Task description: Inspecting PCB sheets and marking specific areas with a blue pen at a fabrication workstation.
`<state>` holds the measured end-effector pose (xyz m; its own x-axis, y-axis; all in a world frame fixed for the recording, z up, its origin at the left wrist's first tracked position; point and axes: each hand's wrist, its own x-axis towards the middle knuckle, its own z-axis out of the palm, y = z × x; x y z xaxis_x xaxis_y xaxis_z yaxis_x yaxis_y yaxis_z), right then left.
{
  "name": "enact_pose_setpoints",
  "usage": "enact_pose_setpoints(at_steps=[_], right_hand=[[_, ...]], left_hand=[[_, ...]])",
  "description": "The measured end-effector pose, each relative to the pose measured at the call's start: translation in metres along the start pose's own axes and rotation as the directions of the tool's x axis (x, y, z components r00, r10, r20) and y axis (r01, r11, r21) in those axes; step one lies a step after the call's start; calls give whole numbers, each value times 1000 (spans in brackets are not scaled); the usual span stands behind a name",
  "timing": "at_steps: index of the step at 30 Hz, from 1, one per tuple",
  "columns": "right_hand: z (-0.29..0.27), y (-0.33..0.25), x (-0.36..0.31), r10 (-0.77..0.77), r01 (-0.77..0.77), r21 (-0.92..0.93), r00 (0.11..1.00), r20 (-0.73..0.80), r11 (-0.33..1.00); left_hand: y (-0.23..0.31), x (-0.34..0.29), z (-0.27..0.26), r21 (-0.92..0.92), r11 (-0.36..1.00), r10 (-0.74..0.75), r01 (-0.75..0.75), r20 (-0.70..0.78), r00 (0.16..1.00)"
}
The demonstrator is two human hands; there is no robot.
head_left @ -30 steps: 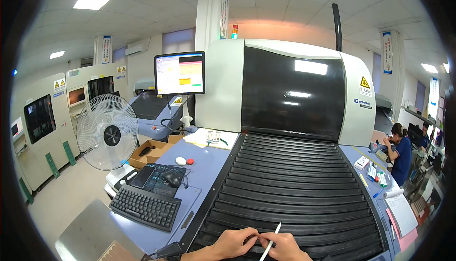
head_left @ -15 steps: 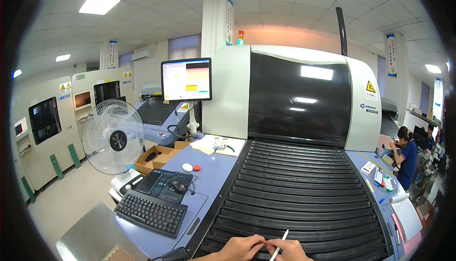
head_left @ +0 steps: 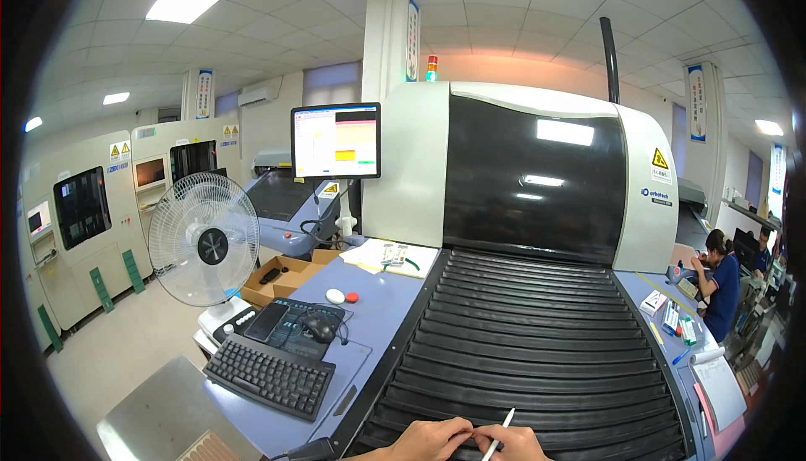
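Note:
At the lower edge, both my hands are over the black slatted conveyor bed (head_left: 504, 335). My right hand (head_left: 519, 444) is closed around a slim white pen (head_left: 509, 418), whose tip points up and away from me. My left hand (head_left: 430, 441) has its fingers curled together, its fingertips meeting those of my right hand. Whether anything is pinched in the left fingers is hidden. Beyond the bed stands a large pale machine with a dark glossy cover (head_left: 533, 180).
On the left ledge lie a keyboard (head_left: 270, 376), a mouse (head_left: 320, 327) and a phone (head_left: 267, 322), beside a fan (head_left: 204, 238). A monitor (head_left: 336, 142) stands above. A clipboard (head_left: 719, 387) and small boxes (head_left: 652, 302) lie right; a person (head_left: 720, 286) sits beyond.
The whole view has shifted slightly, so the scene sits a little further right. My hands stay together at the same place, with the white pen still in my right hand.

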<state>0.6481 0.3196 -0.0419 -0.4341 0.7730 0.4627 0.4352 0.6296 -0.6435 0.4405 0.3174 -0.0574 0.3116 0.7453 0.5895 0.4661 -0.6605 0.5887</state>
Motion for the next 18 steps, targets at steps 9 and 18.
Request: enact_pose_setpoints(at_steps=[9,18], right_hand=[[-1,1,1,-35,34,-7,999,-37,999],[-2,-3,0,-15,15,-8,1000,-5,1000]], left_hand=[[3,1,0,-28,999,-18,18,-11,1000],[6,0,-2,23,1000,21,-21,-23,1000]])
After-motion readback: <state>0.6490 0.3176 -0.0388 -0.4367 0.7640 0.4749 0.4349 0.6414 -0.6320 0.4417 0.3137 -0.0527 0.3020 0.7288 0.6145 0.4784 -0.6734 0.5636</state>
